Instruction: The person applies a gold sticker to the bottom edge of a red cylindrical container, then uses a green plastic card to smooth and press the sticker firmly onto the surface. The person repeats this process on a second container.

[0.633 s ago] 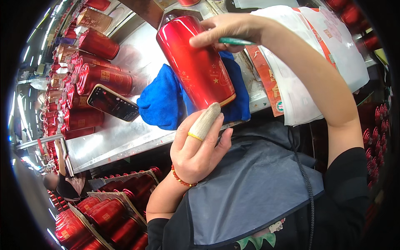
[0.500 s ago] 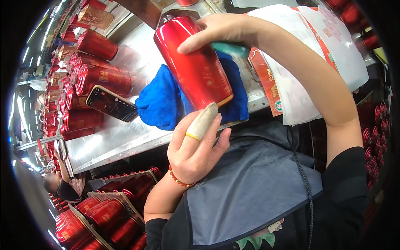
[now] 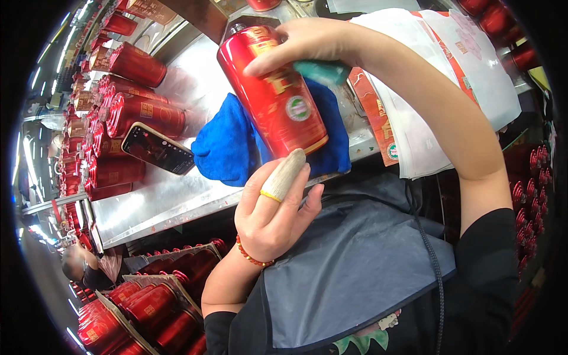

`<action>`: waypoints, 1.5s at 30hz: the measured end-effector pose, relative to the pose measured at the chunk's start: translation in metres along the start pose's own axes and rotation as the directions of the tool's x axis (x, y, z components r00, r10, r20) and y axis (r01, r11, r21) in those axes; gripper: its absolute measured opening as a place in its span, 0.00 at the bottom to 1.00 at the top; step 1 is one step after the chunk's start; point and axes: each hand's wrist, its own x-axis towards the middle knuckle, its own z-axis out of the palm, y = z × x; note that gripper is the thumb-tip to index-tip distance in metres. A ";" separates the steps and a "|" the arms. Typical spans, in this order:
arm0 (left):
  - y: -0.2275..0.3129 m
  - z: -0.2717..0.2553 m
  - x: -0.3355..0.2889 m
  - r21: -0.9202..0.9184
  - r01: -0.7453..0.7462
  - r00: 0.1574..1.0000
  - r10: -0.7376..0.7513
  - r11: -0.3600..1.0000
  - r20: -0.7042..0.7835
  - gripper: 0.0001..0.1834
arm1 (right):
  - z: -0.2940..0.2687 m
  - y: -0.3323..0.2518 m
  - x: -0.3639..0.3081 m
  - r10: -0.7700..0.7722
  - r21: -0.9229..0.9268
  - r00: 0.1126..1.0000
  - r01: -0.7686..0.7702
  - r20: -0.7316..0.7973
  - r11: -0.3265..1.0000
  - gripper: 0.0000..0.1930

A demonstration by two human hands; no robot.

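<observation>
A glossy red bottle (image 3: 275,109) with gold markings and a round green-and-white emblem lies slanted over a bunched blue cloth (image 3: 225,145), its narrow neck pointing away. My right hand (image 3: 302,44) is wrapped round its upper body. Under that palm shows a teal-green pad (image 3: 322,71), its kind unclear. At the base end, my left hand (image 3: 272,210) has its fingers up against the bottle's lower rim. One finger wears a pale finger cot (image 3: 285,174) with a yellow edge; the thumb stands apart. Where the other fingertips meet the base is partly hidden.
A phone (image 3: 158,148) leans beside rows of red bottles (image 3: 145,115) on the left of the metal table (image 3: 160,204). White sheets (image 3: 408,94) and red printed paper lie right. Below left, crates (image 3: 177,284) hold more bottles; a person (image 3: 89,266) stands beyond.
The bottle has turned about its length, bringing gold markings and the round emblem into sight. Both hands stay near the same spots on it, shifted slightly left.
</observation>
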 end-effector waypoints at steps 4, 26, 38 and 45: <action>0.000 -0.002 0.001 -0.007 -0.005 1.000 0.005 1.000 -0.004 0.18 | 0.001 -0.032 -0.015 0.051 -0.274 0.995 -0.074 -0.091 0.959 0.53; 0.000 -0.002 0.002 -0.023 -0.009 1.000 0.009 1.000 -0.002 0.18 | -0.004 -0.016 -0.016 -0.059 0.038 0.998 0.058 0.022 0.998 0.55; 0.003 -0.002 0.007 -0.017 -0.031 0.999 0.031 0.999 -0.015 0.17 | -0.003 -0.004 -0.012 -0.087 0.111 0.996 0.083 0.028 0.990 0.52; -0.003 0.003 0.009 -0.007 -0.066 0.997 0.065 0.998 -0.030 0.19 | 0.005 -0.033 -0.007 -0.016 -0.392 0.987 -0.049 -0.161 0.919 0.53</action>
